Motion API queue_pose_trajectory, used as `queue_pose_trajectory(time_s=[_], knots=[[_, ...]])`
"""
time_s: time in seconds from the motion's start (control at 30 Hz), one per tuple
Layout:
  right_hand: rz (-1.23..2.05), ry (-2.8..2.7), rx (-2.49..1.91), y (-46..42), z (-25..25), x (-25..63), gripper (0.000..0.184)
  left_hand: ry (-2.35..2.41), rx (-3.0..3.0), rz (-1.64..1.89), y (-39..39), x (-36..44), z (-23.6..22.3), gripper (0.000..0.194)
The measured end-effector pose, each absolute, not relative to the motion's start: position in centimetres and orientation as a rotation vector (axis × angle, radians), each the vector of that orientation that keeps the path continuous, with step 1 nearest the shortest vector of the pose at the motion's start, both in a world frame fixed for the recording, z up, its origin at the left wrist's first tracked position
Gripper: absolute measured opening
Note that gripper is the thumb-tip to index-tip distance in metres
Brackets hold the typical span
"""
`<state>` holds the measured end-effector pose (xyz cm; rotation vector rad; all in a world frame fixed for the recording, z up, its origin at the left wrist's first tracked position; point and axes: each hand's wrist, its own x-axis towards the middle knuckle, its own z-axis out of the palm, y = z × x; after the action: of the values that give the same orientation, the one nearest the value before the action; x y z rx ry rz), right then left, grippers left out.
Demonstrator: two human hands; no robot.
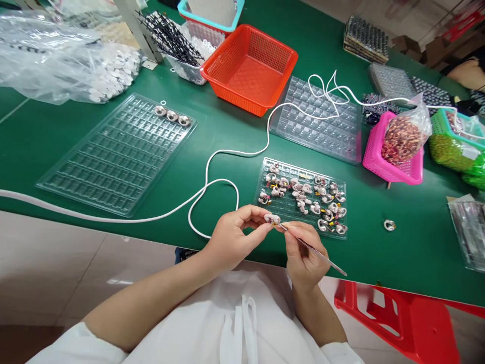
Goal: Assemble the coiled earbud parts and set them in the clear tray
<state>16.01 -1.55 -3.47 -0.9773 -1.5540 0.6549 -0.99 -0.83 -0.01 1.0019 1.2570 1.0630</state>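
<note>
My left hand [238, 230] pinches a small pale curved part [272, 219], which looks like a clip-on earbud shell, between thumb and fingertips. In my right hand [306, 250] is a slim metal hand tool [322, 257], gripped like a pen, its tip at the earbud shell; the exact contact is too small to make out. Just beyond both hands lies a clear compartment tray [280, 207] bearing several similar pale parts [301, 187] with yellow and red bits. One more silvery ring-like part [389, 225] rests alone on the green table, right of that tray.
A clear tray [109, 156] with three silvery parts [172, 116] lies left. White cable [223, 151] loops across the table [227, 131]. Beyond stand an orange basket [252, 98] and a bin of black strips [189, 73]. A pink basket [394, 171] stands right, above a red stool [424, 323].
</note>
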Motion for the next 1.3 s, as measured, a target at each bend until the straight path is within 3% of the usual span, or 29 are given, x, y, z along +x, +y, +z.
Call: queue_pose_trajectory(time_s=[0.33, 0.6, 0.77, 1.0, 1.13, 1.3], knots=[[0.418, -1.767, -1.016, -1.7, -3.2, 15.8, 0.039, 1.320, 1.120, 1.093, -1.0, -0.8, -0.6, 0.011], [0.410, -1.780, -0.961, -2.0, -3.5, 15.1, 0.045, 1.317, 0.947, 1.096, -0.7, -0.8, -1.1, 0.014], [0.627, -1.626, -0.991, -2.7, -3.6, 15.3, 0.043, 1.305, 0.870, 1.066, -0.7, -1.1, -1.0, 0.016], [0.899, -1.327, -0.947, -2.0, -2.1, 16.2, 0.014, 1.211, 0.685, 1.000, -0.7, -1.7, -0.4, 0.019], [1.069, -1.394, -0.871, -1.8, -0.9, 16.9, 0.027, 1.130, 0.550, 0.984, -0.7, -1.9, -0.5, 0.017], [1.167, -1.464, -0.878, -2.0, -0.2, 17.6, 0.028, 1.079, 0.458, 0.947, -0.7, -2.1, 0.1, 0.011]])
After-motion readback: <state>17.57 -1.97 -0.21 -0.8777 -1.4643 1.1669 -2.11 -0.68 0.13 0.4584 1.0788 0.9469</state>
